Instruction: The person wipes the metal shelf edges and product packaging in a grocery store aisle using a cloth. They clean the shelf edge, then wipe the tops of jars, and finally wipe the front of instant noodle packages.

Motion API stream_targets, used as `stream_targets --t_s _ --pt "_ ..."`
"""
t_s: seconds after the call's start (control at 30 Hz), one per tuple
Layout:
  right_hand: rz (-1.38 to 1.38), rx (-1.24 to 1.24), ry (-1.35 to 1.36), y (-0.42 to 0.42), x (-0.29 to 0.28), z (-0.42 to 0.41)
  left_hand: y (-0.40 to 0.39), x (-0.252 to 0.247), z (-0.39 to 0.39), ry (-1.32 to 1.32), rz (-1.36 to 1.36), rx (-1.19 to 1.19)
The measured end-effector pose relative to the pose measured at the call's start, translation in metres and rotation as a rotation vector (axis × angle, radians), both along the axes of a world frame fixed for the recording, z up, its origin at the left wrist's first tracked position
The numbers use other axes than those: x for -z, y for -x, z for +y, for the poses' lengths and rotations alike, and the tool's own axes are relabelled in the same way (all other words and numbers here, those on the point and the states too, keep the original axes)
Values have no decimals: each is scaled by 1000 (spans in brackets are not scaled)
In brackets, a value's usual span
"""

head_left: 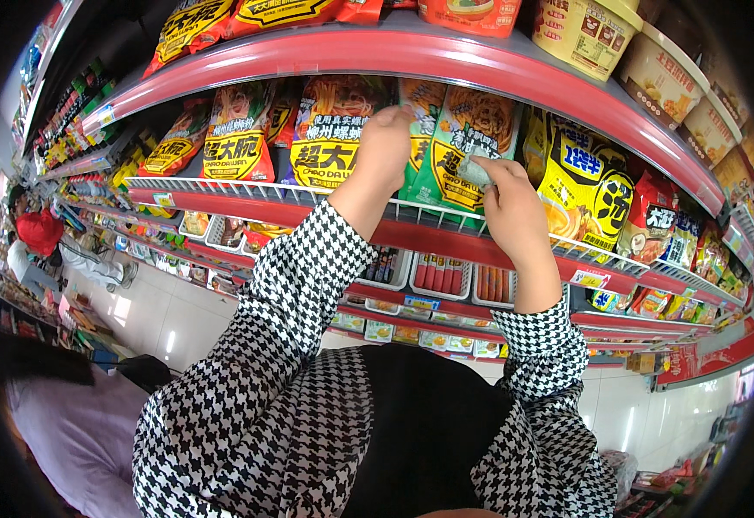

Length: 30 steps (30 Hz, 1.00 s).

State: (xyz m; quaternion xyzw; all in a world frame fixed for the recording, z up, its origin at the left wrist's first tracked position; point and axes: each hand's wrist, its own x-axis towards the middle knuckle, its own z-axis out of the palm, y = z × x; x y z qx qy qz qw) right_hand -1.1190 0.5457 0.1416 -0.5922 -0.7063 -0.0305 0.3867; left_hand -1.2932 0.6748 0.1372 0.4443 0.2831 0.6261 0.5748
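Observation:
My right hand (510, 204) holds a crumpled grey-green cloth (476, 169) against the front of a green noodle packet (477, 129). Up by the shelf, my left hand (387, 146) is bent in front of a purple noodle packet (325, 136), its fingertips turned towards another green packet (419, 116) behind. Whether those fingers grip a packet edge is hidden. Both packets stand upright behind a white wire shelf guard (425, 210).
Yellow noodle bags (578, 188) stand right of my right hand. A red-edged upper shelf (377, 55) overhangs the packets and carries noodle tubs (581, 39). White baskets (442, 278) of sausages sit below. At left, a person in a red cap (40, 232) bends; someone in lilac clothing (79, 434) is close by.

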Motion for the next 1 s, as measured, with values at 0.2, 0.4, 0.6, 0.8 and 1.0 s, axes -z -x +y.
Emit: stream_targets --t_s 0.2,0.4,0.6,0.8,1.0 --pt "4 -89 -88 -10 2 12 28 -15 -1 -119 -159 -215" --pt "16 -109 -43 -7 -2 14 72 -19 4 -121 -301 -264" --pt "65 -79 -50 -20 4 29 129 -14 2 24 -411 -292" --pt "38 -1 -102 -18 -4 43 142 -5 -26 113 -319 -71" --pt "-179 108 -114 -19 -14 62 131 9 -46 122 -198 47"
